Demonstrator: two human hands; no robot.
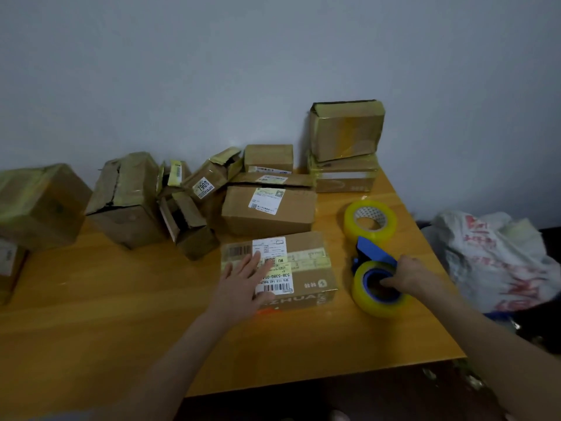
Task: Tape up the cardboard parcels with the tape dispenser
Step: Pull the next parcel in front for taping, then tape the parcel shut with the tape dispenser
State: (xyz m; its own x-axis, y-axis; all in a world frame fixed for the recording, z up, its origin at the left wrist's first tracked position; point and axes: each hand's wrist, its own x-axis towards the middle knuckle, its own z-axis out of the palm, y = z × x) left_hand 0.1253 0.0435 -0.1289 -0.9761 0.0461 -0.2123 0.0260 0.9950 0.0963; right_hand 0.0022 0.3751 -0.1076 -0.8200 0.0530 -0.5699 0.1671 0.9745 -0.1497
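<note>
Left hand (243, 284) on parcel (306, 262), flat

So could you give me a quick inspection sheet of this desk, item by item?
Surface: orange wooden table against a pale wall.
Job's things: labelled cardboard parcel nearest the person; blue tape dispenser loaded with a yellowish roll, right of it; spare tape roll behind.
Clutter: torn open boxes along the wall; two taped boxes stacked in the far right corner.
Hands: left hand flat on the parcel's label; right hand gripping the dispenser.
Cables: nothing seen.
Surroundings: white plastic bag with red print beside the table's right edge.
</note>
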